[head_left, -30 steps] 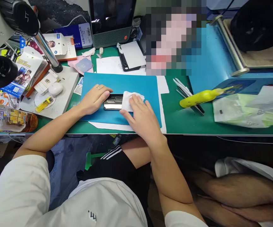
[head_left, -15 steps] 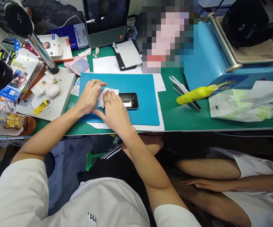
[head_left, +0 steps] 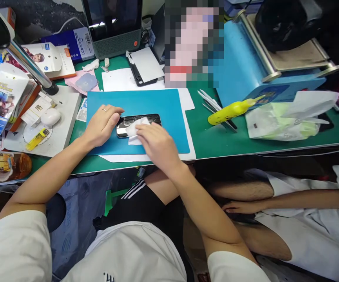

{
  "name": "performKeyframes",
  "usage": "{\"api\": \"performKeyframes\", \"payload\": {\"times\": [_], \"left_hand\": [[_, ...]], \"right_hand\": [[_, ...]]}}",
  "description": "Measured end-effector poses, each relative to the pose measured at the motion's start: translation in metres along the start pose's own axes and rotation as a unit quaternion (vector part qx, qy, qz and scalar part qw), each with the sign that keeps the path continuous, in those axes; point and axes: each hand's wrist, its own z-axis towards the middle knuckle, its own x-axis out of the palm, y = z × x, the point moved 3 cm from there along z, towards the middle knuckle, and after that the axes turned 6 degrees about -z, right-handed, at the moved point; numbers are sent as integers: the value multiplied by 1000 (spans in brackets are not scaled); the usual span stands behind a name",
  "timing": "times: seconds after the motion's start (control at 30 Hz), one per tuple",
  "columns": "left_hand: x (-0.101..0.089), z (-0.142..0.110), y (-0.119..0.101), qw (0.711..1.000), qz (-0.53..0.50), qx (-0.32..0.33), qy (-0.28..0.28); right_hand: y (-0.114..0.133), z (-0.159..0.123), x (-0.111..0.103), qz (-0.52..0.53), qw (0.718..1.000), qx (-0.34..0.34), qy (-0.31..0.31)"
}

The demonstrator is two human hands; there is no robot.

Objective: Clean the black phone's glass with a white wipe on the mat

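Blue mat [head_left: 157, 102], green bench [head_left: 207, 137]: the right hand [head_left: 159, 147] pinches 1 white tissue [head_left: 136, 126] over the phone [head_left: 122, 130], its long axis running left-right; the left hand [head_left: 101, 125] is nearest its left end, grip unclear.

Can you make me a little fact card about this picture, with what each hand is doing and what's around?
Left hand: by the phone's left end; touching or not, I cannot tell
Right hand: fingers holding a white tissue
Tissue: over part of the phone, past its near edge
Phone: lying flat on a blue mat
Right of mat: yellow pointed thing, then a tissue pack
Left of mat: yellow lighter
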Motion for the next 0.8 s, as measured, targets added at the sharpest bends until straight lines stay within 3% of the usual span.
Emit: {"api": "performKeyframes", "payload": {"times": [0.23,0.4,0.5,0.67,0.8], "left_hand": [[2,-1,8,998,42,-8,-36],[3,-2,8,999,45,-1,-24],[4,-1,7,1000,18,2,19],[3,2,2,997,7,-4,83],[2,2,-1,995,33,-9,99]], "right_hand": [[-64,-9,-21,16,996,74,-51],[-75,-7,-28,4,985,104,-134],[-74,-4,-37,-21,972,131,-192],[-80,9,-38,-54,972,178,-142],[-90,16,-25,-46,980,164,-101]]}}
